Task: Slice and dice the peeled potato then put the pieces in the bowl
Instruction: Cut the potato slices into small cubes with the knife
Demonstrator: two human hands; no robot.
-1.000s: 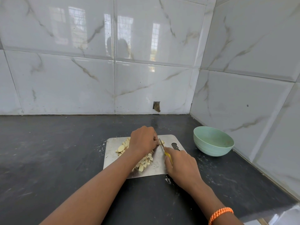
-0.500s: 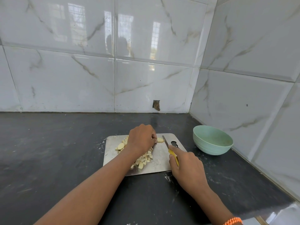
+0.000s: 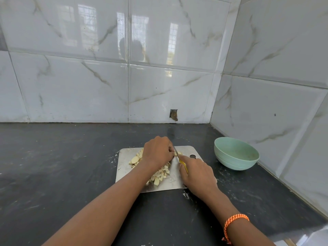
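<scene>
Knife [image 3: 179,158] back against the potato piece [image 3: 178,153], pinched by left hand [image 3: 157,152]; right hand [image 3: 196,173] grips handle. Firm, wet-slippery; hold its flanks.

A single wide-angle camera, worn on the person's head, is looking forward and down across the dark stone surface [image 3: 53,166] toward the corner of glossy white marble-patterned wall tiles [image 3: 85,89]. It is sitting close above the rectangular steel cutting board [image 3: 124,167], which is lying just below frame centre, with both forearms reaching in toward that board from the bottom edge.
</scene>
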